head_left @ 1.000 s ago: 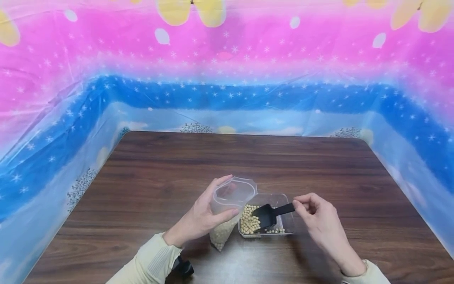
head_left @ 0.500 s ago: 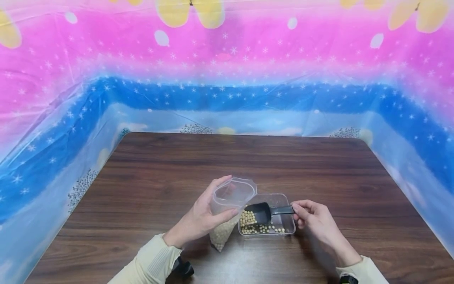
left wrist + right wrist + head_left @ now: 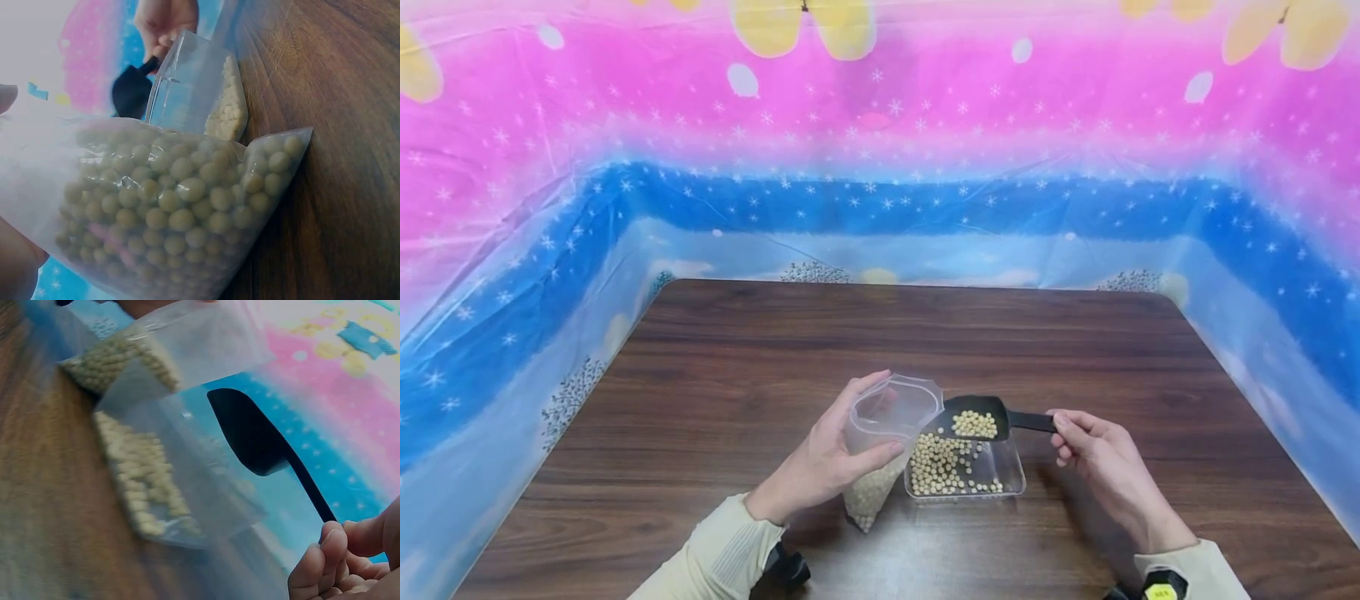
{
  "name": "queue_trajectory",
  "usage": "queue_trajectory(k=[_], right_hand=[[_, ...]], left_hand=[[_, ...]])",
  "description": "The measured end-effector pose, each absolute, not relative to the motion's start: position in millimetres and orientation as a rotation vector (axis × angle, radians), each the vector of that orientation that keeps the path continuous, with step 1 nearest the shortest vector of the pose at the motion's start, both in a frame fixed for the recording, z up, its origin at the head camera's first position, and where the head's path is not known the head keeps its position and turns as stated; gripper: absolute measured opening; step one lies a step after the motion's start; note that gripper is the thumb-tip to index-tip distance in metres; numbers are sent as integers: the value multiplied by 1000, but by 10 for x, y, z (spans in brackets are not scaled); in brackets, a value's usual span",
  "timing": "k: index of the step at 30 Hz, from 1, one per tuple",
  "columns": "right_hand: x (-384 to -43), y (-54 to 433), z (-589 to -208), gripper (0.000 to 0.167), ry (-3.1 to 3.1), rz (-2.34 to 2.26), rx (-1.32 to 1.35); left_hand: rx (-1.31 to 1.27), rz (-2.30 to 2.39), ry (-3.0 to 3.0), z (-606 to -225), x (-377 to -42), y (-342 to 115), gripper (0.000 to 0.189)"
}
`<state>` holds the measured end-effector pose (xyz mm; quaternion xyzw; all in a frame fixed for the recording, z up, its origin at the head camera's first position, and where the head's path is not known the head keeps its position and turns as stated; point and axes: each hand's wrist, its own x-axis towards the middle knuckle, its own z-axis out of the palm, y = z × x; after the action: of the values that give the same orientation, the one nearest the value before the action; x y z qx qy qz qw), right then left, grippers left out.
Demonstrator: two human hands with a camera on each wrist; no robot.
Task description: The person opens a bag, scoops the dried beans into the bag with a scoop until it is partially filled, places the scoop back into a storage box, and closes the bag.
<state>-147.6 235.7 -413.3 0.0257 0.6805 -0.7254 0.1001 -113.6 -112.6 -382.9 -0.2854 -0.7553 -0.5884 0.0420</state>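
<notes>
My left hand (image 3: 833,450) grips a clear plastic bag (image 3: 868,492) near its wide-open mouth, thumb in front and fingers behind. Round beige chickpea-like beans fill its lower part, seen close in the left wrist view as beans (image 3: 181,219). Between the hands sits a clear rectangular container (image 3: 1007,475) with a loose layer of the same beans (image 3: 936,467). My right hand (image 3: 1108,454) pinches the handle end of a black scoop (image 3: 951,408). The scoop hangs level above the container, carrying a small heap of beans (image 3: 975,424), its front edge at the bag's mouth.
The brown wood-grain table (image 3: 775,333) stretches out behind the bag and container. A patterned pink and blue cloth (image 3: 880,200) hangs around its far and side edges. Black wrist devices (image 3: 786,567) sit at both sleeves.
The scoop was down among the beans, pushed left through them, and has now risen above the container with beans in it. My right hand moved up and right; the left hand and bag stayed still.
</notes>
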Motion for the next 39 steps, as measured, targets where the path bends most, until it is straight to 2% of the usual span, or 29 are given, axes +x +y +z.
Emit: queue_trajectory(k=[6, 16, 27, 30, 34, 36, 39], right_hand=[[-1473, 2518, -3888, 19, 1910, -2280, -16], [-1388, 2356, -3417, 18, 1898, -2379, -331], [-1222, 1954, -3175, 17, 2887, -1933, -633], [-1160, 1882, -3136, 21, 3029, -1913, -912], [-1096, 1804, -3043, 14, 3147, -2042, -1292], [-1079, 1802, -3005, 14, 3254, -2018, -1324], [-1092, 1835, -3045, 12, 3412, -1773, -1216]], left_hand=[[-878, -1799, -2309, -3676, -1057, -1098, 71], [-842, -1812, -2348, -3869, -1171, -1127, 75], [-883, -1851, -2320, -3626, -1053, -1103, 70], [-876, -1860, -2329, -3657, -1070, -1107, 71], [-845, -1848, -2354, -3774, -1130, -1120, 74], [-846, -1837, -2352, -3831, -1156, -1128, 76], [-839, -1824, -2355, -3880, -1167, -1143, 75]])
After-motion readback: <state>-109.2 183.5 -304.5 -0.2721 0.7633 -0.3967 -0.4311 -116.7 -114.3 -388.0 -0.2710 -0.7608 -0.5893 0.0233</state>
